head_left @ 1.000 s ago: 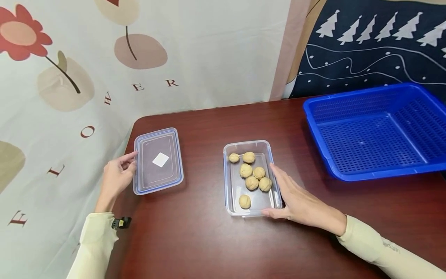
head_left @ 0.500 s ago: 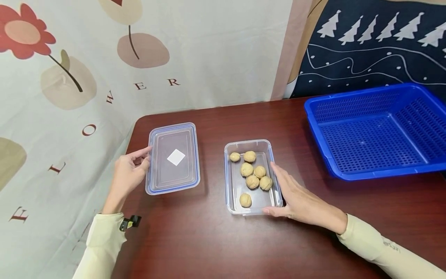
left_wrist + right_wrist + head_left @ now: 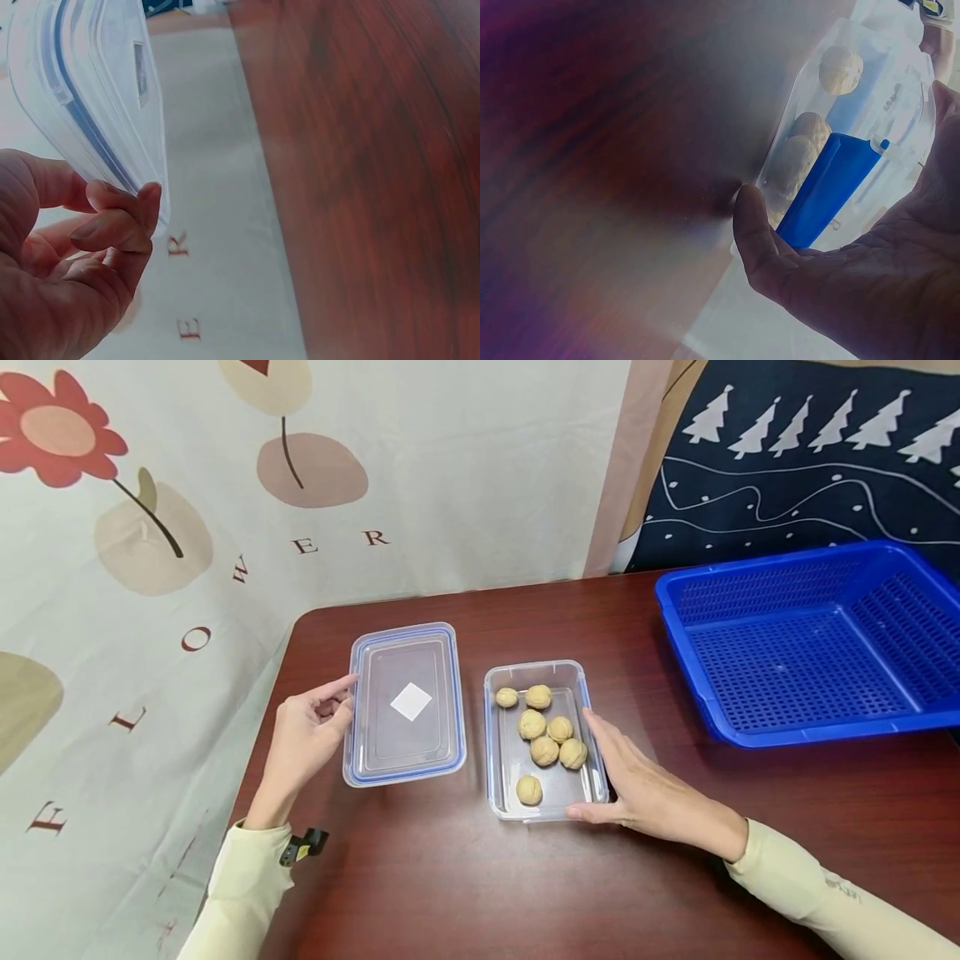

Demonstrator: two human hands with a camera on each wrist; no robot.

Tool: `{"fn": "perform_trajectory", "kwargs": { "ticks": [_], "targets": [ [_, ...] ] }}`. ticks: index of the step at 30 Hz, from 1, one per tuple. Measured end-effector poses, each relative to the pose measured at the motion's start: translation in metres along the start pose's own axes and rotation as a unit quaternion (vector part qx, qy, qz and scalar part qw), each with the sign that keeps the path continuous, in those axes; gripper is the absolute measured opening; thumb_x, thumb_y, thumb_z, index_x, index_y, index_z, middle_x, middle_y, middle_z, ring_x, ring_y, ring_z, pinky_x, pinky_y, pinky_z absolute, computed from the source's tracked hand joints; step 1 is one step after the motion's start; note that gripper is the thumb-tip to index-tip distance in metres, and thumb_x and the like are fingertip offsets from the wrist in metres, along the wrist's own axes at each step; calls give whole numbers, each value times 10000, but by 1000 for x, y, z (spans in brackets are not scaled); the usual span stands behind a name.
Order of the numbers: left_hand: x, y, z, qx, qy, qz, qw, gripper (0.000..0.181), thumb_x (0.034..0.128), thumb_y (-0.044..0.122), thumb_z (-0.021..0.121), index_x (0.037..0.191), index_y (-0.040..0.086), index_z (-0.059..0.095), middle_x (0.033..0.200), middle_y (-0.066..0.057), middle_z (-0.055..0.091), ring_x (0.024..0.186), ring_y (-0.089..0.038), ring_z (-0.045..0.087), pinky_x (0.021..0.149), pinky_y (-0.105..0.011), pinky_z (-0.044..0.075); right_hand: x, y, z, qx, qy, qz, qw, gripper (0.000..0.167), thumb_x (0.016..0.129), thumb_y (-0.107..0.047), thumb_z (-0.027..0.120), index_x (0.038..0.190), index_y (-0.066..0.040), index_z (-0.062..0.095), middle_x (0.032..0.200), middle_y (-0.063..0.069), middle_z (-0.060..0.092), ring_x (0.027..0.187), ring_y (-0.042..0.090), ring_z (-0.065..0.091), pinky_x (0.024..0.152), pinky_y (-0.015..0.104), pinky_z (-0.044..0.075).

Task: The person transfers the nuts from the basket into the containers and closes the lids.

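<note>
My left hand (image 3: 303, 739) pinches the left edge of a clear plastic lid (image 3: 408, 745) with a blue seal and a white square label. The lid hangs over the table, left of a clear food container (image 3: 561, 789). In the left wrist view, thumb and fingers grip a corner of the lid (image 3: 112, 112). Several walnuts (image 3: 532, 724) lie on the bottom of the uncovered container. My right hand (image 3: 656, 793) holds the container's right side near the front corner, thumb at the front. A blue latch (image 3: 829, 187) hangs beside its fingers in the right wrist view.
A blue mesh basket (image 3: 795, 652) stands at the back right of the brown table (image 3: 465, 885). Behind the table hang a white flower-print cloth (image 3: 465, 477) and a dark cloth with white trees (image 3: 795, 485).
My left hand has carried the lid rightward, closer to the container. The right hand and the container with the walnuts have stayed in place.
</note>
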State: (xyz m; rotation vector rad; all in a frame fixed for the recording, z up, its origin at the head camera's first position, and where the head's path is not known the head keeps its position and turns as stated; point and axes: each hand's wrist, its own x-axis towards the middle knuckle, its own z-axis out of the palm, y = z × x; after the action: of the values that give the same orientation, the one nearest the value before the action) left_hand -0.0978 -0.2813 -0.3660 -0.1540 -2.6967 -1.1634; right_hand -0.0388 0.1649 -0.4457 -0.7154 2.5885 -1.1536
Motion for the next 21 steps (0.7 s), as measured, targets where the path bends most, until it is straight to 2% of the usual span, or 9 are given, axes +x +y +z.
{"fn": "perform_trajectory", "kwargs": {
  "ticks": [4, 8, 16, 21],
  "targets": [
    [-2, 11, 6, 34, -72, 98, 9999, 368, 991, -65, 612, 1331, -61, 751, 796, -110, 657, 622, -125, 553, 522, -176, 398, -1, 0, -2, 48, -69, 65, 9999, 1228, 943, -621, 805, 1761, -92, 56, 1781, 196, 171, 1614, 408, 197, 1208, 702, 235],
    [-4, 22, 11, -117, -101, 130, 9998, 359, 992, -64, 624, 1326, -58, 755, 819, -110, 676, 660, -135, 578, 562, -163, 436, -1, -1, -2, 124, -103, 133, 9998, 1226, 944, -629, 799, 1764, -107, 51, 1784, 188, 164, 1618, 409, 185, 1209, 707, 225],
    [-9, 31, 25, -501, 10, 146, 9986, 352, 993, -54, 649, 1323, -31, 769, 822, -109, 692, 665, -126, 581, 568, -159, 443, -1, -1, -5, 143, -58, 97, 9998, 1203, 937, -624, 810, 1755, -93, 107, 1763, 194, 216, 1603, 397, 230, 1206, 692, 253],
    [-12, 38, 35, -712, -26, 122, 9974, 353, 983, -68, 657, 1312, -23, 777, 785, -103, 671, 624, -125, 560, 538, -164, 424, 2, 1, -8, 48, 220, 73, 9997, 1114, 947, -507, 853, 1730, -64, 198, 1736, 198, 267, 1578, 384, 296, 1202, 660, 291]
  ]
}}
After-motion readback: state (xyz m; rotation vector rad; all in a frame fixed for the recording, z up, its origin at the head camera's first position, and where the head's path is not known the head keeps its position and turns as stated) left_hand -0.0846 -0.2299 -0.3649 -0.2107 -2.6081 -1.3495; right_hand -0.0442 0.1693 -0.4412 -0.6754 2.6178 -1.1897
